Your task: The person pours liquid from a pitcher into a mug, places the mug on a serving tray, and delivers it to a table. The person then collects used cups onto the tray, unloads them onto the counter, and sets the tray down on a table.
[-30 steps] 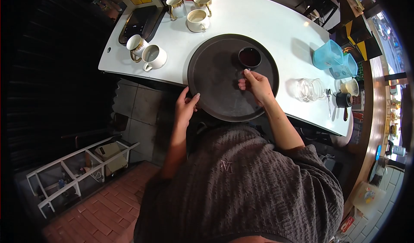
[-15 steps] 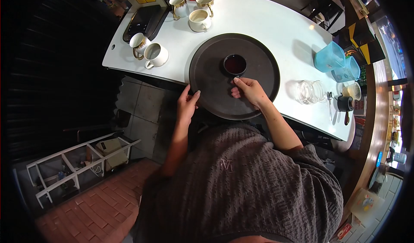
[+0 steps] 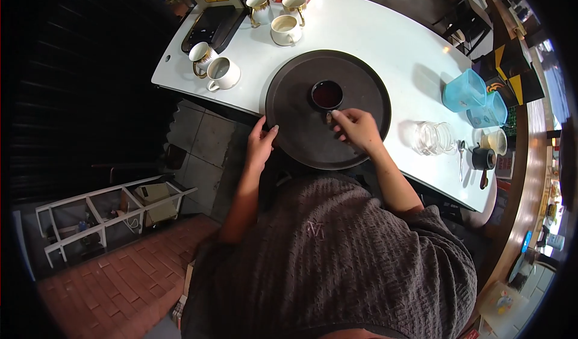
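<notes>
A round dark tray point(image 3: 301, 137) lies on the white table, close to its front edge. On it stands a dark cup point(image 3: 327, 95) holding dark red liquid, its handle turned towards me. My right hand point(image 3: 358, 129) is over the tray just beside that handle, thumb and fingers a little apart, and the handle shows free of the fingertips. At the tray's left rim is my left hand point(image 3: 262, 144), its thumb over the rim and other fingers at the outer edge, partly hidden beneath.
Several cups, among them a white mug point(image 3: 223, 74), stand at the left by a black scale point(image 3: 214, 29). To the right are glass jars point(image 3: 435, 138), blue containers point(image 3: 465, 90), a spoon point(image 3: 462, 158) and a small dark pot point(image 3: 483, 158) on the white table point(image 3: 373, 26).
The dark cup has moved left across the tray, towards its middle. My right hand went with it, then let go of the handle and shifted slightly right. My left hand stays at the rim.
</notes>
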The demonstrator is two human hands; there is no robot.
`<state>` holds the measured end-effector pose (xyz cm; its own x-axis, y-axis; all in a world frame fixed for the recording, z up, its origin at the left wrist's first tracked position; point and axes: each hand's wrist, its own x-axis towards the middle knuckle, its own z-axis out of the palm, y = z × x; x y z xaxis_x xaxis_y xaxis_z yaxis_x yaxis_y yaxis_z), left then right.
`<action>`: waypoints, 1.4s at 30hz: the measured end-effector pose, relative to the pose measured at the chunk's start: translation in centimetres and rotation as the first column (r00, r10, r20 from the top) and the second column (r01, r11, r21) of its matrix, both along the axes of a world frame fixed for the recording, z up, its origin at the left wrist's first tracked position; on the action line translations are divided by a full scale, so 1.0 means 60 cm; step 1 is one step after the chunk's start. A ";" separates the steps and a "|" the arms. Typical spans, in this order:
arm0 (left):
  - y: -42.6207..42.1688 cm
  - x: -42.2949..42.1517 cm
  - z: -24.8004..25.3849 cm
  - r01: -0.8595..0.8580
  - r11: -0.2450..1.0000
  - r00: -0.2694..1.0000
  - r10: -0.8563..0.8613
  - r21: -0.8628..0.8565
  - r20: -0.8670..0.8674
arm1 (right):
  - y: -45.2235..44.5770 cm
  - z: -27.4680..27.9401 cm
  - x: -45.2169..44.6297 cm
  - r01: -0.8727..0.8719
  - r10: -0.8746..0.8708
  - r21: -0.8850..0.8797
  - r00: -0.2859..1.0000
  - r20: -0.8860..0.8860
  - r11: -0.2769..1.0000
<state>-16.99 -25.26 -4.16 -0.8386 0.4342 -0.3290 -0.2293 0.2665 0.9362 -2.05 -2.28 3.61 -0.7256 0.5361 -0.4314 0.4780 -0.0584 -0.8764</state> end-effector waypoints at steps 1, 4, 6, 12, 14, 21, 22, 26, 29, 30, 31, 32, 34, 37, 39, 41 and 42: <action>0.001 -0.001 0.001 0.007 1.000 1.000 -0.007 0.003 0.007 | 0.020 -0.007 0.009 0.036 -0.032 0.128 0.999 -0.030 0.991; 0.006 -0.002 0.013 0.059 0.995 0.998 -0.057 -0.084 0.032 | 0.093 -0.059 0.028 0.304 -0.177 0.600 0.949 -0.262 0.740; 0.013 -0.002 -0.003 0.028 0.998 0.998 -0.025 -0.054 0.050 | 0.154 -0.094 0.038 0.329 -0.038 0.821 0.935 -0.353 0.467; 0.055 0.023 -0.009 -0.096 0.991 0.989 0.084 -0.089 -0.123 | 0.178 -0.130 0.033 0.153 -0.139 0.888 0.985 -0.102 0.434; 0.079 0.040 0.006 -0.199 0.959 0.975 0.172 -0.204 -0.141 | 0.175 -0.123 0.031 0.169 -0.132 0.858 0.984 -0.118 0.485; 0.109 0.055 0.009 -0.386 0.906 0.909 0.340 -0.175 -0.243 | 0.184 -0.142 0.027 0.213 -0.172 0.809 0.975 -0.140 0.548; 0.107 0.053 0.001 -0.408 0.900 0.896 0.362 -0.152 -0.258 | 0.185 -0.140 0.027 0.208 -0.161 0.808 0.977 -0.142 0.551; 0.103 0.053 0.000 -0.387 0.907 0.909 0.345 -0.167 -0.235 | 0.185 -0.132 0.028 0.126 -0.168 0.795 0.985 -0.031 0.594; 0.103 0.054 0.000 -0.392 0.914 0.907 0.365 -0.102 -0.211 | 0.191 -0.130 0.034 0.134 -0.153 0.753 0.987 -0.045 0.644; 0.101 0.057 0.007 -0.396 0.916 0.906 0.379 -0.061 -0.188 | 0.191 -0.128 0.037 0.173 -0.140 0.704 0.985 -0.105 0.688; 0.098 0.060 0.014 -0.400 0.916 0.905 0.391 -0.021 -0.165 | 0.189 -0.125 0.038 0.208 -0.132 0.651 0.977 -0.165 0.730; 0.093 0.064 0.024 -0.402 0.915 0.905 0.394 -0.020 -0.158 | 0.186 -0.120 0.042 0.202 -0.128 0.654 0.979 -0.159 0.729; 0.078 0.078 0.047 -0.419 0.908 0.904 0.415 -0.019 -0.102 | 0.174 -0.092 0.051 0.222 -0.120 0.567 0.970 -0.212 0.793; 0.038 0.104 0.083 -0.422 0.906 0.902 0.416 -0.026 -0.115 | 0.161 -0.070 0.067 0.201 -0.108 0.441 0.968 -0.228 0.874; 0.004 0.123 0.111 -0.433 0.901 0.899 0.432 0.002 -0.075 | 0.134 -0.021 0.068 0.176 -0.117 0.258 0.966 -0.229 0.950; -0.037 0.135 0.136 -0.439 0.898 0.894 0.439 0.022 -0.088 | 0.094 0.035 0.061 0.137 -0.096 0.176 0.970 -0.225 0.975; -0.060 0.138 0.147 -0.453 0.891 0.888 0.453 0.026 -0.079 | 0.075 0.052 0.055 0.131 -0.088 0.174 0.967 -0.237 0.976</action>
<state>-8.68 -28.86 4.67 -0.9682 0.0027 -0.2503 -0.2472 0.1460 0.9579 1.24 2.21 6.73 -0.7251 0.6728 -0.1471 0.2651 0.0755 -0.9613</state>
